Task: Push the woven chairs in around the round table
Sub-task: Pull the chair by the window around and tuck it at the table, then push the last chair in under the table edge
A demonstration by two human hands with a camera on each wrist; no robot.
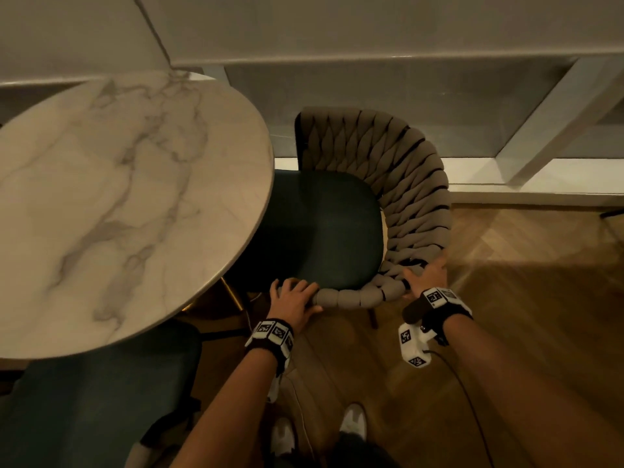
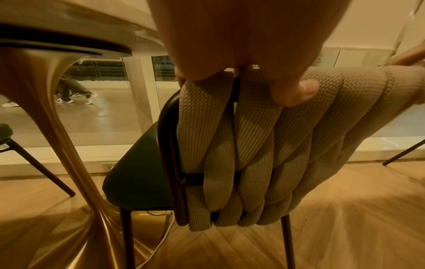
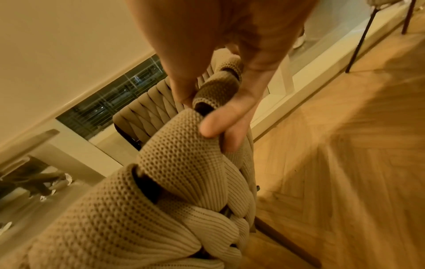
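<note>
Left hand (image 1: 293, 296) and right hand (image 1: 426, 275), arms outstretched, both grip the woven chair (image 1: 398, 184) backrest.

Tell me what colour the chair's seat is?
Dark green. The seat shows best in the head view, under the beige woven back.

Worktop (image 1: 101, 197): white marble, grey veins. Chair (image 1: 398, 170): beige braided weave, dark green seat, black frame. Pedestal (image 2: 46, 127): brushed gold. Floor (image 1: 523, 282): tan herringbone wood. Wristbands (image 1: 270, 336): white, black square markers.
</note>
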